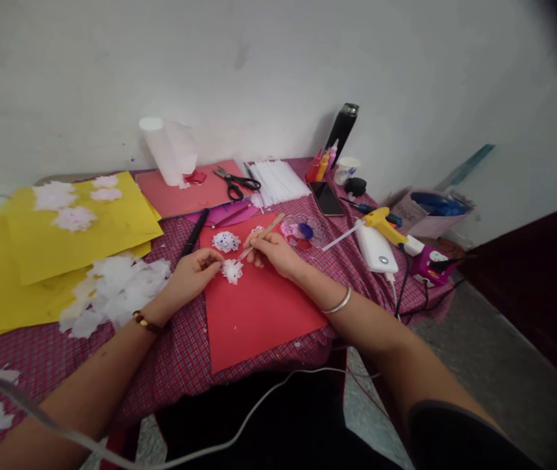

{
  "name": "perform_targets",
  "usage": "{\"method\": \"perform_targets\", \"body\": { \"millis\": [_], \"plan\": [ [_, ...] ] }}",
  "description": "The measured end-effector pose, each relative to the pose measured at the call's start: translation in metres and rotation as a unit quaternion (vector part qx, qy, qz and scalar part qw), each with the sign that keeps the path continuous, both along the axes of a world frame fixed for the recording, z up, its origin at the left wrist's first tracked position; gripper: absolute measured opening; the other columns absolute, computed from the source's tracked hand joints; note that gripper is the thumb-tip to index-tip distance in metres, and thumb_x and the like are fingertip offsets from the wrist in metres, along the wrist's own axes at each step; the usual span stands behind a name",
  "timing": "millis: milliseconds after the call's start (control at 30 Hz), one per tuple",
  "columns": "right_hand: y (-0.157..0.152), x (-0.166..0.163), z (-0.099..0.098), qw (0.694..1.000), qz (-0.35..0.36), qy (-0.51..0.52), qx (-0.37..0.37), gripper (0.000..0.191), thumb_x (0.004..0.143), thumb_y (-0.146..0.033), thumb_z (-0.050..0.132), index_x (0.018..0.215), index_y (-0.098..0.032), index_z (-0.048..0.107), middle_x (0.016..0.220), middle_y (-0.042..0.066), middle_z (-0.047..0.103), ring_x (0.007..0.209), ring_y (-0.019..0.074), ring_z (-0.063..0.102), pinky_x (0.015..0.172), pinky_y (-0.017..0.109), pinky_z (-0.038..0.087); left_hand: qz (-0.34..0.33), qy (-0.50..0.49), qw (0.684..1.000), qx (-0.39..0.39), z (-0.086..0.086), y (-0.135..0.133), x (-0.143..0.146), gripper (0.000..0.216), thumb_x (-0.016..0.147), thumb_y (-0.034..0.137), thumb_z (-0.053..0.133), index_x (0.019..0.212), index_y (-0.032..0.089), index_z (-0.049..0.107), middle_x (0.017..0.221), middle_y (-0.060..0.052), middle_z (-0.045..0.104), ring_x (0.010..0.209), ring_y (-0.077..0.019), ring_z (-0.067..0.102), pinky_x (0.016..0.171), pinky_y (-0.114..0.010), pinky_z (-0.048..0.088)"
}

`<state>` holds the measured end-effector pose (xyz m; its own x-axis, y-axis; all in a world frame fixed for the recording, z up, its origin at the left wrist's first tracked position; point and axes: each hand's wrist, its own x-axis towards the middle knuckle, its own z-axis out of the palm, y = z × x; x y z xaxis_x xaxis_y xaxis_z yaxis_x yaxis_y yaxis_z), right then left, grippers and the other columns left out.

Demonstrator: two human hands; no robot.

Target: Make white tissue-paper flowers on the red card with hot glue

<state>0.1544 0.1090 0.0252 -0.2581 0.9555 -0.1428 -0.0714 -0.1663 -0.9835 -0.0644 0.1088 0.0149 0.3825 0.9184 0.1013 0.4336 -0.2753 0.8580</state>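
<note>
On the red paper sheet lies a small white paper flower. My left hand pinches the flower's left edge between thumb and finger. From the other side, my right hand grips a thin wooden paintbrush like a pen, its lower end pointing down at the flower. Just behind sits another white flower dotted with blue; a further one is partly hidden by the right hand. A clear palette with blue, pink and red paint stands right of the brush.
Loose white paper pieces and yellow sheets lie left. Scissors, a paper roll and white sticks are at the back. A phone, power bank and yellow glue gun lie right, with cables.
</note>
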Motion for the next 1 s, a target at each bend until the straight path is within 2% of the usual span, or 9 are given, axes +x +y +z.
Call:
{"method": "perform_targets", "body": {
  "millis": [67, 167, 400, 500, 600, 700, 767, 833, 1000],
  "plan": [
    [-0.005, -0.003, 0.001, 0.999, 0.042, -0.005, 0.03, 0.016, 0.095, -0.016, 0.051, 0.083, -0.015, 0.061, 0.061, -0.002, 0.066, 0.049, 0.0078, 0.056, 0.051, 0.018, 0.047, 0.024, -0.02, 0.999, -0.01, -0.002, 0.002, -0.001, 0.016, 0.079, 0.029, 0.055, 0.084, 0.019, 0.065, 0.074, -0.002, 0.068, 0.068, -0.0169, 0.065, 0.067, -0.03, 0.053],
    [-0.009, -0.005, 0.002, 0.993, 0.087, -0.041, 0.075, 0.013, 0.093, -0.013, 0.052, 0.087, -0.015, 0.063, 0.066, -0.002, 0.066, 0.053, 0.008, 0.057, 0.056, 0.019, 0.048, 0.039, -0.033, 0.998, -0.019, -0.004, 0.003, -0.002, 0.016, 0.077, 0.027, 0.052, 0.085, 0.019, 0.064, 0.078, -0.002, 0.07, 0.074, -0.018, 0.068, 0.072, -0.032, 0.056],
    [-0.004, 0.0, 0.001, 0.992, 0.055, -0.091, 0.074, 0.018, 0.09, -0.007, 0.047, 0.079, -0.016, 0.059, 0.061, -0.004, 0.06, 0.051, 0.0084, 0.054, 0.05, 0.018, 0.045, -0.004, 0.043, 0.998, 0.041, -0.002, 0.0, -0.004, 0.018, 0.084, 0.035, 0.058, 0.084, 0.02, 0.068, 0.082, -0.003, 0.072, 0.077, -0.0191, 0.067, 0.074, -0.033, 0.054],
    [-0.002, 0.0, 0.001, 0.994, 0.039, -0.067, 0.078, 0.016, 0.09, -0.01, 0.048, 0.08, -0.015, 0.06, 0.06, -0.004, 0.059, 0.049, 0.0078, 0.053, 0.05, 0.018, 0.045, -0.028, 0.063, 0.996, 0.058, -0.002, -0.007, 0.0, 0.024, 0.084, 0.041, 0.064, 0.096, 0.02, 0.068, 0.093, -0.005, 0.072, 0.081, -0.0205, 0.068, 0.075, -0.035, 0.056],
    [-0.002, -0.001, 0.003, 0.995, 0.03, -0.058, 0.08, 0.015, 0.089, -0.012, 0.05, 0.078, -0.015, 0.059, 0.059, -0.004, 0.06, 0.049, 0.0076, 0.053, 0.049, 0.017, 0.044, -0.063, 0.128, 0.979, 0.144, -0.001, -0.016, 0.006, 0.04, 0.08, 0.039, 0.071, 0.115, 0.02, 0.065, 0.114, -0.01, 0.069, 0.103, -0.0274, 0.066, 0.094, -0.045, 0.054],
    [-0.003, -0.001, 0.005, 0.995, 0.034, -0.064, 0.065, 0.016, 0.088, -0.009, 0.048, 0.078, -0.015, 0.059, 0.059, -0.004, 0.06, 0.051, 0.0079, 0.054, 0.049, 0.017, 0.045, -0.063, 0.163, 0.965, 0.196, -0.001, -0.018, 0.009, 0.037, 0.086, 0.025, 0.057, 0.123, 0.019, 0.062, 0.122, -0.012, 0.066, 0.116, -0.0287, 0.061, 0.105, -0.049, 0.048],
    [-0.004, -0.001, 0.007, 0.995, 0.038, -0.067, 0.057, 0.016, 0.088, -0.008, 0.048, 0.078, -0.015, 0.059, 0.058, -0.004, 0.059, 0.051, 0.0077, 0.054, 0.049, 0.016, 0.045, -0.037, 0.156, 0.97, 0.184, -0.003, -0.015, 0.007, 0.037, 0.087, 0.019, 0.049, 0.122, 0.018, 0.062, 0.119, -0.011, 0.066, 0.109, -0.0259, 0.064, 0.1, -0.046, 0.051],
    [-0.007, -0.001, 0.008, 0.995, 0.052, -0.063, 0.055, 0.016, 0.089, -0.009, 0.048, 0.078, -0.016, 0.058, 0.058, -0.004, 0.059, 0.05, 0.0075, 0.054, 0.05, 0.016, 0.046, -0.013, 0.136, 0.978, 0.157, -0.006, -0.01, 0.002, 0.034, 0.087, 0.02, 0.049, 0.118, 0.019, 0.064, 0.113, -0.01, 0.066, 0.098, -0.0231, 0.067, 0.092, -0.041, 0.055],
    [-0.014, -0.003, 0.007, 0.984, 0.15, -0.072, 0.058, 0.014, 0.09, -0.009, 0.051, 0.081, -0.015, 0.059, 0.069, -0.001, 0.065, 0.058, 0.0081, 0.059, 0.053, 0.017, 0.048, 0.013, 0.067, 0.992, 0.105, -0.012, 0.0, -0.006, 0.024, 0.086, 0.028, 0.054, 0.104, 0.02, 0.067, 0.102, -0.007, 0.069, 0.088, -0.0208, 0.069, 0.081, -0.035, 0.056]
  ]
}}
